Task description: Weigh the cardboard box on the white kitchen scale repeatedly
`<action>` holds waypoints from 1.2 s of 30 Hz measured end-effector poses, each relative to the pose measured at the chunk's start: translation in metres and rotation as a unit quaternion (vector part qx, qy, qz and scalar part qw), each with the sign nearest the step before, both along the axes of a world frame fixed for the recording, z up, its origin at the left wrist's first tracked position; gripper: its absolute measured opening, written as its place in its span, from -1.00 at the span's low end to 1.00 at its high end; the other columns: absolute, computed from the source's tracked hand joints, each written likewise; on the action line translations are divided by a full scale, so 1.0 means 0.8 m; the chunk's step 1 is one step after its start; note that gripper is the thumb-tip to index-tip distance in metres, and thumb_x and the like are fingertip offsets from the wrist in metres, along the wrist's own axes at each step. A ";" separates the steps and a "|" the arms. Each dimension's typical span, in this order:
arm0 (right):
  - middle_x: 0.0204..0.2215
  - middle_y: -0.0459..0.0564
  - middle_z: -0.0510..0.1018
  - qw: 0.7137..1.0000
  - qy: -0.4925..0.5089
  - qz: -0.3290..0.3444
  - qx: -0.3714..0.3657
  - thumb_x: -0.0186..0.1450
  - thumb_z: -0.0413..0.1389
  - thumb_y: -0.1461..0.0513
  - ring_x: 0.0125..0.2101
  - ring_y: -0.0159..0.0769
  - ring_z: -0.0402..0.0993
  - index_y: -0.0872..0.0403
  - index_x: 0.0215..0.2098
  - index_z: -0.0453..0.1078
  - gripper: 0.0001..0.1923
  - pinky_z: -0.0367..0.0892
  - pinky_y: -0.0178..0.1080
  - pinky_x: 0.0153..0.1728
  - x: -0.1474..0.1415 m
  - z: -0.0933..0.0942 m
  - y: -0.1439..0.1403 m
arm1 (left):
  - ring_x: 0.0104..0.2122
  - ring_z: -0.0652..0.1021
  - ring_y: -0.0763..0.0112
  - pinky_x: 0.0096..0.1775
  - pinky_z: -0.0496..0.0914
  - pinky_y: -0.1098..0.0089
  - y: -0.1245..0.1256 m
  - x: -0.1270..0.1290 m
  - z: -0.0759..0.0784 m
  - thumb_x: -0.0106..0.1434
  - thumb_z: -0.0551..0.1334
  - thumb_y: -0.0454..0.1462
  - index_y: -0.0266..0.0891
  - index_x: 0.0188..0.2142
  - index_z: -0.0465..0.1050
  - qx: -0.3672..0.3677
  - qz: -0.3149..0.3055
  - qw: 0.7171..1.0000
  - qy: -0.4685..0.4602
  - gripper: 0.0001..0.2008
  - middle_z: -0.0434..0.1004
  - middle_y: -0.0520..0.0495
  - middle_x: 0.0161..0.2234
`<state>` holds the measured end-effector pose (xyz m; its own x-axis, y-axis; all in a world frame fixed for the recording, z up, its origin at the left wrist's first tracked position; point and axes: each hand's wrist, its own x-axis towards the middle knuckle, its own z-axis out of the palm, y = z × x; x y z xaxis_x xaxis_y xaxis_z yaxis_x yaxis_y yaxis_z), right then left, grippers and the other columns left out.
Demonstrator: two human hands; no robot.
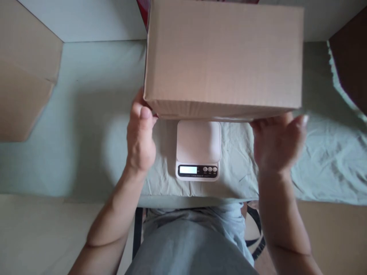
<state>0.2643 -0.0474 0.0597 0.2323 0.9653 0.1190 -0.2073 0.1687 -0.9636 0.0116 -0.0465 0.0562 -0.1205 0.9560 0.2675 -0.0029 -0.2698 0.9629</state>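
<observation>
A brown cardboard box is held up between both my hands, above the cloth-covered surface and just beyond a kitchen scale. My left hand grips its lower left corner, thumb upward and the other fingers partly hidden behind the box. Under the lower right edge, my right hand supports it with the fingers beneath and the thumb sticking out to the side. Between my forearms sits the white digital kitchen scale, its small display lit; no digits can be read. The box hides what lies behind it.
A light green cloth covers the surface, wrinkled on the right. At the left stands another cardboard box. A dark brown object is at the far right. Something red shows behind the held box. The surface's front edge runs near my body.
</observation>
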 end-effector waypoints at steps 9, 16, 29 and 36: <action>-0.06 -0.04 0.52 1.000 -0.010 0.005 0.013 0.27 -0.11 -0.12 0.10 -0.08 0.35 -0.07 -0.12 0.46 -0.53 0.21 0.07 0.17 -0.010 0.000 -0.101 | 0.19 0.32 0.21 0.17 0.31 0.15 -0.103 0.002 0.014 0.30 0.14 -0.01 -0.01 0.07 0.35 -0.047 0.023 0.995 -0.083 -0.61 0.38 -0.01 0.09; 0.02 -0.01 0.49 1.000 -0.014 0.005 -0.019 0.26 -0.09 -0.13 0.12 -0.07 0.34 -0.06 -0.09 0.44 -0.52 0.19 0.06 0.16 -0.013 -0.023 -0.127 | 0.15 0.37 0.28 0.13 0.35 0.19 -0.134 0.002 -0.006 0.32 0.14 -0.08 0.02 0.08 0.35 -0.077 0.023 0.992 -0.096 -0.64 0.40 -0.01 0.10; 0.00 -0.02 0.50 0.999 -0.031 -0.013 -0.032 0.27 -0.12 -0.12 0.10 -0.12 0.35 -0.07 -0.06 0.42 -0.51 0.23 0.04 0.14 -0.008 -0.032 -0.133 | 0.17 0.35 0.26 0.16 0.30 0.17 -0.138 -0.011 -0.027 0.32 0.10 -0.07 0.02 0.07 0.34 -0.078 0.046 0.996 -0.016 -0.65 0.34 -0.03 0.16; -0.03 -0.08 0.53 0.998 -0.021 -0.040 -0.054 0.28 -0.12 -0.09 0.09 -0.17 0.38 -0.12 -0.05 0.42 -0.54 0.22 0.04 0.16 0.003 -0.054 -0.129 | 0.10 0.43 0.23 0.05 0.41 0.18 -0.131 -0.028 -0.060 0.31 0.08 -0.01 0.00 0.06 0.35 -0.116 0.087 0.989 -0.025 -0.62 0.43 -0.09 0.07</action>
<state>0.2665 -0.1505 0.0168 0.3058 0.9517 0.0270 -0.1562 0.0782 -0.9846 -0.0108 -0.1511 0.0081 -0.2957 0.9547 0.0326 -0.0259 -0.0422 0.9988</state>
